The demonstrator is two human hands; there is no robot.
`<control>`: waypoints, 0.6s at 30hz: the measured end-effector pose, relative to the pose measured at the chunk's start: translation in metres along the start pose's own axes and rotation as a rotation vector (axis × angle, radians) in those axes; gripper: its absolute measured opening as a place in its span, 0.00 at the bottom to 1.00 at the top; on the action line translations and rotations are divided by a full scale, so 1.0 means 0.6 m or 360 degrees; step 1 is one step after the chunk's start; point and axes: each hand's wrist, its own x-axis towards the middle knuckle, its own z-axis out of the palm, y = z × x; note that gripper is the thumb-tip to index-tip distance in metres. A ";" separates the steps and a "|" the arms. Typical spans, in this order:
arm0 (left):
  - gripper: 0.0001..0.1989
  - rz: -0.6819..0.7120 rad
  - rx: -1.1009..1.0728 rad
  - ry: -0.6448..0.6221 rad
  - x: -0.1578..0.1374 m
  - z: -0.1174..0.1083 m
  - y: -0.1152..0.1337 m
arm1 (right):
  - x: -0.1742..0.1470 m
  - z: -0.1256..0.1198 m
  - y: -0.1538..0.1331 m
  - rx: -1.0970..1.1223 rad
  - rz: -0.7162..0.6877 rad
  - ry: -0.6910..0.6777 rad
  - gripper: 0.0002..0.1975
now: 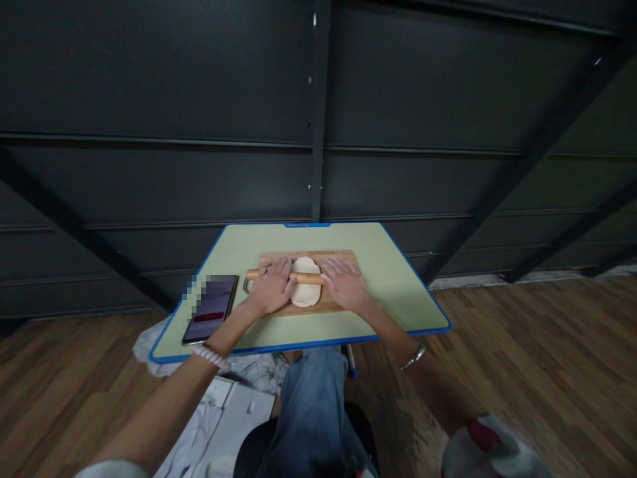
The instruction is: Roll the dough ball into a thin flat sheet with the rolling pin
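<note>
Hands (pixel 271 289) on rolling pin (pixel 307 278); tabletop (pixel 404 292) surrounds board (pixel 329 306).

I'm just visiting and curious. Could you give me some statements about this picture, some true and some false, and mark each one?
1. The rolling pin lies across the dough. True.
2. The left hand and the right hand both touch the rolling pin. True.
3. The phone and the board lie on the table. True.
4. The dough rests directly on the table. False: the board is beneath it.
5. The phone is nearer the right hand than the left hand. False: it is nearer the left hand.
6. The table's edge is red. False: it is blue.
</note>
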 end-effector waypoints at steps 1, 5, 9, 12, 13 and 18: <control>0.28 0.0021 0.0003 0.0043 -0.014 -0.003 0.004 | -0.008 -0.002 -0.003 0.0007 0.0000 0.0004 0.23; 0.28 0.0088 0.0025 0.0163 -0.074 -0.015 0.029 | -0.041 -0.007 -0.014 0.0056 -0.0030 0.0033 0.23; 0.26 0.0063 0.0077 0.0202 -0.130 -0.023 0.064 | -0.047 -0.006 -0.020 0.0102 -0.0040 0.0033 0.22; 0.25 0.0000 0.0103 0.0223 -0.155 -0.020 0.090 | -0.024 -0.003 -0.026 0.0123 -0.0138 -0.0029 0.21; 0.26 -0.0022 0.0110 0.0231 -0.159 -0.018 0.097 | -0.013 -0.002 -0.029 0.0127 -0.0205 -0.0049 0.21; 0.24 -0.0127 0.0180 0.0257 -0.161 -0.016 0.115 | 0.035 -0.002 -0.049 0.0148 -0.0520 -0.0108 0.20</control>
